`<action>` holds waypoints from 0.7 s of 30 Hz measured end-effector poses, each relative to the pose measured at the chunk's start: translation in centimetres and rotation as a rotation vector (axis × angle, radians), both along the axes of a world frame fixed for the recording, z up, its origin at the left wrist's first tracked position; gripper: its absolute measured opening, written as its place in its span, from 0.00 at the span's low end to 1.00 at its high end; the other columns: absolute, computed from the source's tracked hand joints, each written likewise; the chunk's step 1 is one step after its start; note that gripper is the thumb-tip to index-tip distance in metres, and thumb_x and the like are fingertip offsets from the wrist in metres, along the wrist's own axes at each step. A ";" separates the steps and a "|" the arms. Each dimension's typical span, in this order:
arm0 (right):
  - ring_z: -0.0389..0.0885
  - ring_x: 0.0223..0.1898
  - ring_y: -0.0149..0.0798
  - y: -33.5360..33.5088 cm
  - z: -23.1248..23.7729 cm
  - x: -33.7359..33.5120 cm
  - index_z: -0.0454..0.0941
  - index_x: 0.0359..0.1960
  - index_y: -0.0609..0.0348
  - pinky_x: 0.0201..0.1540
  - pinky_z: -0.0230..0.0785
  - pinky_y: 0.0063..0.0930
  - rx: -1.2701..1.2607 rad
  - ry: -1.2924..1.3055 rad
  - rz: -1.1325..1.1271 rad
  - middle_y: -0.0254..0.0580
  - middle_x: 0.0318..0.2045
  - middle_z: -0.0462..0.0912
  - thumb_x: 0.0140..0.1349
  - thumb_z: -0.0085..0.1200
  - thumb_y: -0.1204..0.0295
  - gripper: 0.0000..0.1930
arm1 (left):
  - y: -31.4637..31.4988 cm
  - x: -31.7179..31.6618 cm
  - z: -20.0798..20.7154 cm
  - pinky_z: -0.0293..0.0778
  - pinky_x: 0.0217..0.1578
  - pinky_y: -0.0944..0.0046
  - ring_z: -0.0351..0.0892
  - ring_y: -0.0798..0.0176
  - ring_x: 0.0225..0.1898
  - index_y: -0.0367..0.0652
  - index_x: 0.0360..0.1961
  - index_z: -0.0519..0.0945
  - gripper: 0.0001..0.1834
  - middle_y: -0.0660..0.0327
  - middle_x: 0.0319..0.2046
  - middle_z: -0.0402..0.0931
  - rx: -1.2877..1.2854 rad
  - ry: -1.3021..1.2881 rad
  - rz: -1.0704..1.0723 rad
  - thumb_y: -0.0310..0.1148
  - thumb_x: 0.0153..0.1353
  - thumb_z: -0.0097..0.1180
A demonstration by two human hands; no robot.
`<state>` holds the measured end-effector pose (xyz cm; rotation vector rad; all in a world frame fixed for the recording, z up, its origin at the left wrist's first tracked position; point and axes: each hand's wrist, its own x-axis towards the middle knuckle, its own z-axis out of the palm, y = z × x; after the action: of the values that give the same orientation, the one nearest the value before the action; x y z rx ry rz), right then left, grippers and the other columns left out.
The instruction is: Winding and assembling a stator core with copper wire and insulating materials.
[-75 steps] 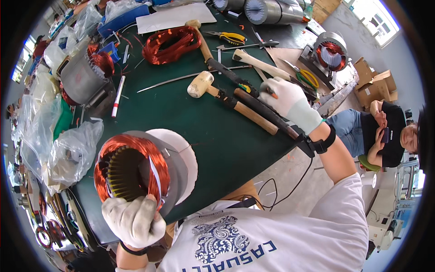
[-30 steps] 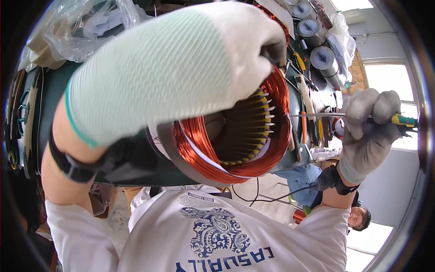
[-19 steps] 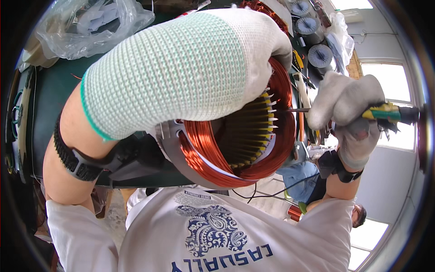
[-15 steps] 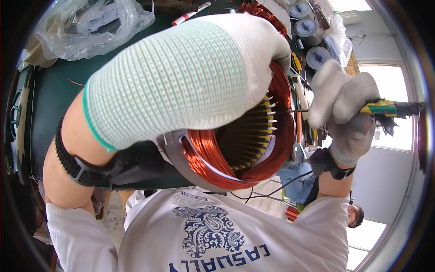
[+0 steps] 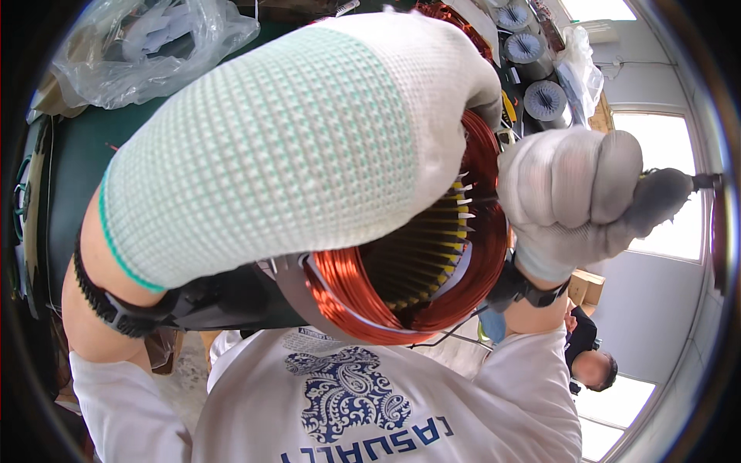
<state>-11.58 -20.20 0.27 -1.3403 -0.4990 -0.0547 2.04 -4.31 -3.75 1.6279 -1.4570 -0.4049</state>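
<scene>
Wound stator (image 5: 421,258), 1 pc.: betw. hands, in front of chest, bore tilted up. Handling (judged): steady stator w/ L; keep tool off copper end-winding (image 5: 490,239) enamel & slot-liner tips (image 5: 465,210). L hand (image 5: 436,96), gloved: reaches over stator, knuckles up; fingers mostly hidden, grip can't tell. R hand (image 5: 571,181), gloved: fist by R rim, curled tight round dark-ended hand tool (image 5: 706,182), shaft n/v.

Left hand (image 5: 441,92) across bore (image 5: 421,255) (lower part clear)
</scene>
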 end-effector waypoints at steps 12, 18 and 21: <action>0.55 0.07 0.30 -1.2 1.7 2.3 0.62 0.14 0.48 0.09 0.47 0.23 0.008 0.179 0.181 0.28 0.09 0.63 0.71 0.39 0.36 0.34 | -0.3 -0.9 1.0 0.77 0.50 0.58 0.84 0.48 0.45 0.37 0.46 0.82 0.13 0.48 0.39 0.83 0.019 -0.012 0.009 0.25 0.63 0.52; 0.57 0.09 0.25 -0.9 4.1 -0.9 0.64 0.19 0.47 0.09 0.52 0.21 -0.050 -0.099 -0.035 0.25 0.11 0.63 0.72 0.49 0.50 0.24 | 0.5 -0.9 0.8 0.77 0.50 0.58 0.84 0.48 0.45 0.38 0.46 0.82 0.13 0.48 0.40 0.83 0.016 -0.023 0.042 0.25 0.63 0.51; 0.57 0.09 0.24 -0.3 5.0 -1.6 0.63 0.18 0.47 0.09 0.53 0.20 -0.244 -0.135 -0.052 0.26 0.11 0.63 0.69 0.54 0.53 0.23 | 0.7 -0.8 0.8 0.77 0.50 0.58 0.84 0.48 0.46 0.38 0.46 0.82 0.13 0.48 0.40 0.83 0.009 -0.021 0.037 0.25 0.63 0.51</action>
<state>-13.14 -20.47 5.27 -1.5956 -0.5993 -0.1314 1.28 -3.63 -2.96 1.6684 -1.4402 -0.3748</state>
